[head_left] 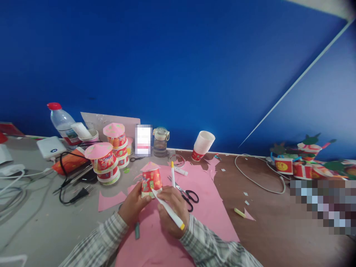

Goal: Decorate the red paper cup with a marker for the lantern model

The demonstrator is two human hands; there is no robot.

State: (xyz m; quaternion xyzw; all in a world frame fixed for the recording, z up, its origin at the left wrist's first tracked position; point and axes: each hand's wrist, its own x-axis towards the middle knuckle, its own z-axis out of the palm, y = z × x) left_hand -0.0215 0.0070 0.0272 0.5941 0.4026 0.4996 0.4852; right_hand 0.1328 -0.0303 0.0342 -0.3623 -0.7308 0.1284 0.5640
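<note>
My left hand [132,204] is wrapped round the lower left side of a red printed paper cup [151,178], which stands upside down. In my right hand [175,207] is a white marker [170,214] with a yellow end, its tip at the cup's lower rim. A second white stick with a yellow end [172,173] rises beyond my right fingers; whether they hold it is unclear. Black-handled scissors [191,195] lie just right of that hand, partly covered by it. Under both hands spreads pink paper [211,218]. A white tube [180,171] lies on it.
Two stacked-cup towers with pink cone roofs [99,151] stand at the left, near a bottle [62,120] and a black plug cable [80,194]. Behind are a water jar [160,142] and a leaning cup stack [204,144]. Decorated cups [283,165] and a white cable [260,186] lie right.
</note>
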